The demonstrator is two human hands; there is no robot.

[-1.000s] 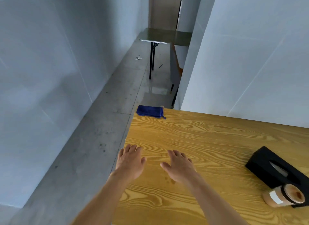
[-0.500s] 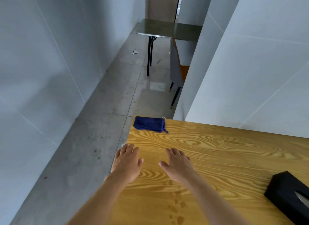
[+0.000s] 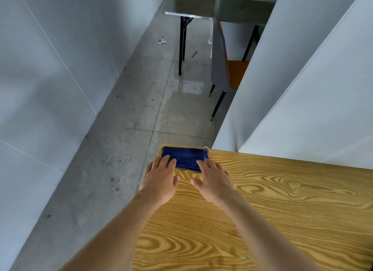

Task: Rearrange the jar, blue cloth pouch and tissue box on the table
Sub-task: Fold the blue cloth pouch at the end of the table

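Observation:
A blue cloth pouch (image 3: 185,156) lies flat at the far left corner of the wooden table (image 3: 282,200). My left hand (image 3: 159,180) is palm down with its fingertips resting on the pouch's left end. My right hand (image 3: 214,182) is palm down with its fingertips over the pouch's right end. Both hands have their fingers apart and grip nothing. The jar and the tissue box are out of view.
The table's left edge (image 3: 141,190) drops to a grey concrete floor (image 3: 113,170). White partition walls (image 3: 302,99) stand behind the table. Farther off are a dark table (image 3: 189,4) and a grey chair (image 3: 220,69).
Both hands have moved forward from the bare tabletop to the pouch. The view has swung left, so the tissue box and the jar have left the frame.

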